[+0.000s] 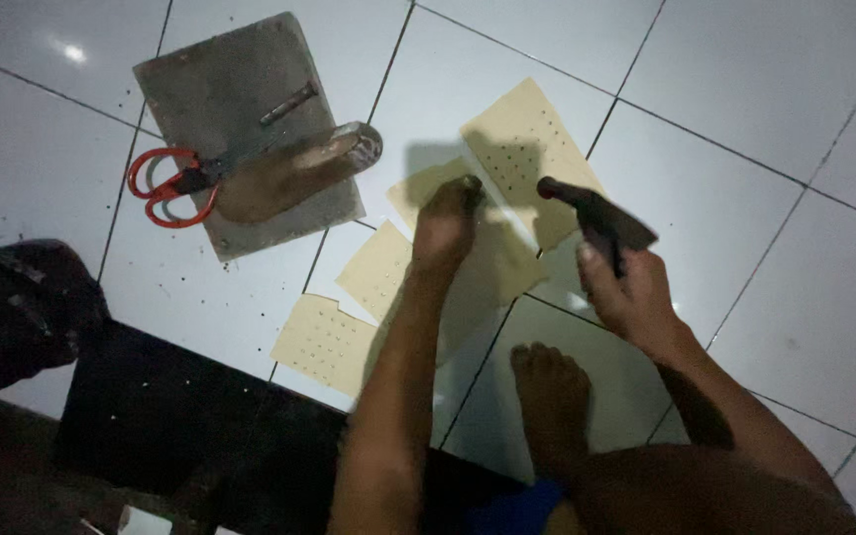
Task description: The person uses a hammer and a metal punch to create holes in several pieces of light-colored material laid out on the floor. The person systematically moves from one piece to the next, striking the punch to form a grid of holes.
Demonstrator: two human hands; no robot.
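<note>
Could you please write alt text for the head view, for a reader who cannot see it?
The left hand presses on tan punched sheets on a white tiled floor, while the right hand holds a dark tool above them. To the left, red scissors lie on a grey board; a bare foot rests below.

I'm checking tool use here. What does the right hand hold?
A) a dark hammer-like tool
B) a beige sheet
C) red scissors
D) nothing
A: the right hand grips a dark tool raised above the beige sheets, while the scissors lie on the grey board.
</note>
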